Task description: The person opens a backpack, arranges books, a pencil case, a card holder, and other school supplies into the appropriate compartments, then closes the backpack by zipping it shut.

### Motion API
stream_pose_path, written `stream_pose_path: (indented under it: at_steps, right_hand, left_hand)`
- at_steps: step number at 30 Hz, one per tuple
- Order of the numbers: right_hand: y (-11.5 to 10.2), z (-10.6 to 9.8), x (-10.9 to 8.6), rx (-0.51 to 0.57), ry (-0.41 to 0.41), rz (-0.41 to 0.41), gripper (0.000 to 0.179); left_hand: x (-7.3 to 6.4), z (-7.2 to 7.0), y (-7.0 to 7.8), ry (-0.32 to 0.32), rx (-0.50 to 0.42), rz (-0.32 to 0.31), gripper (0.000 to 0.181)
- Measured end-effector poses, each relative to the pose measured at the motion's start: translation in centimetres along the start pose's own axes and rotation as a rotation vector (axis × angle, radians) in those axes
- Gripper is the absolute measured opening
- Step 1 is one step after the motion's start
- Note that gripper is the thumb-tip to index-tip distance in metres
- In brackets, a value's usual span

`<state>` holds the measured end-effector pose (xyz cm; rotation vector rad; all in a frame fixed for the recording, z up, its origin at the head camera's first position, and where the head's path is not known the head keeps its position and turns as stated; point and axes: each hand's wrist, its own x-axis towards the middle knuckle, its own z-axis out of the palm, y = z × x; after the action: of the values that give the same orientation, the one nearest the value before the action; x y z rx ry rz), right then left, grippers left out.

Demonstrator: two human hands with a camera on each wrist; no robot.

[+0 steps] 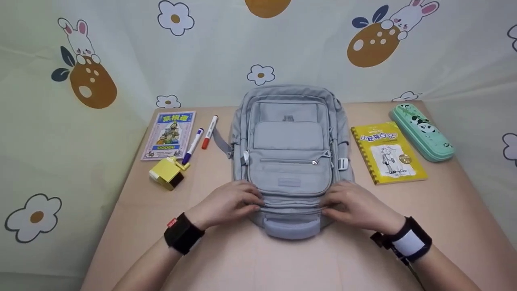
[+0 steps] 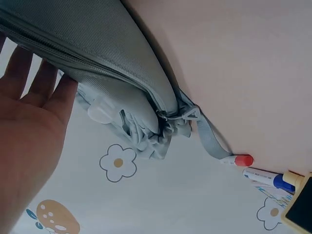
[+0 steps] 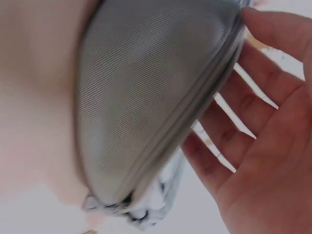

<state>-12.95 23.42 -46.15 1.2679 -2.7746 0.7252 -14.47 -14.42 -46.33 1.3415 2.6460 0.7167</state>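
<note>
A grey backpack (image 1: 288,137) lies front up on the table, its padded top handle (image 1: 293,228) towards me. My left hand (image 1: 232,204) touches the bag's left edge beside the zipped seams near the handle. On the opposite edge is my right hand (image 1: 353,204), at about the same height. In the left wrist view, straight fingers (image 2: 41,83) reach to the zipped edge, their tips partly hidden behind it. The right wrist view has the long fingers (image 3: 234,117) extended along the zipped edge, with the thumb tip at its upper end.
Left of the backpack lie a purple-bordered book (image 1: 169,135), a red-capped marker (image 1: 210,131), a blue-capped marker (image 1: 193,145) and a small yellow box-like object (image 1: 166,173). To its right are a yellow book (image 1: 388,153) and a green panda pencil case (image 1: 423,132). A patterned curtain (image 1: 307,44) surrounds the table.
</note>
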Motion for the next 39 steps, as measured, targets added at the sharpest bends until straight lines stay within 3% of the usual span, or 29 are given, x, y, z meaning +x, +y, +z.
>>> stream_pose_path:
  at_steps: [5,9,14,18,23,28,31,36,39]
  right_hand:
    - [0.8,0.3,-0.4,0.071,0.005,0.015,0.012]
    - [0.8,0.2,-0.1,0.100,0.001,0.031,0.012]
    - [0.8,-0.2,0.4,0.113,0.005,0.031,0.008]
    - [0.6,-0.6,0.8,0.108,0.030,0.057,0.009]
    - [0.4,-1.2,1.6,0.090,0.181,0.112,0.011]
    - [-0.1,-2.6,3.0,0.077,0.350,0.081,0.014]
    - [-0.4,-3.5,4.1,0.047,0.409,0.069,0.015]
    - [-0.6,-4.7,5.0,0.022,0.483,0.076,0.016]
    - [-0.3,-5.3,5.1,0.054,0.515,0.108,0.017]
  left_hand:
    - [0.2,0.3,0.0,0.005,0.037,0.009,0.015]
    - [0.5,0.4,0.1,0.031,0.049,-0.025,0.014]
    - [0.9,0.0,0.3,0.129,-0.035,-0.113,0.013]
    - [1.4,-0.8,0.6,0.205,-0.095,-0.131,0.014]
    - [2.0,-1.8,0.6,0.232,-0.154,-0.142,0.013]
    - [2.1,-2.1,0.3,0.140,-0.215,-0.154,0.033]
    - [2.5,-2.4,0.4,0.120,-0.174,-0.173,0.043]
    - [3.8,-3.4,0.8,0.215,-0.085,-0.226,0.014]
    - [4.8,-4.2,1.2,0.277,-0.075,-0.249,0.010]
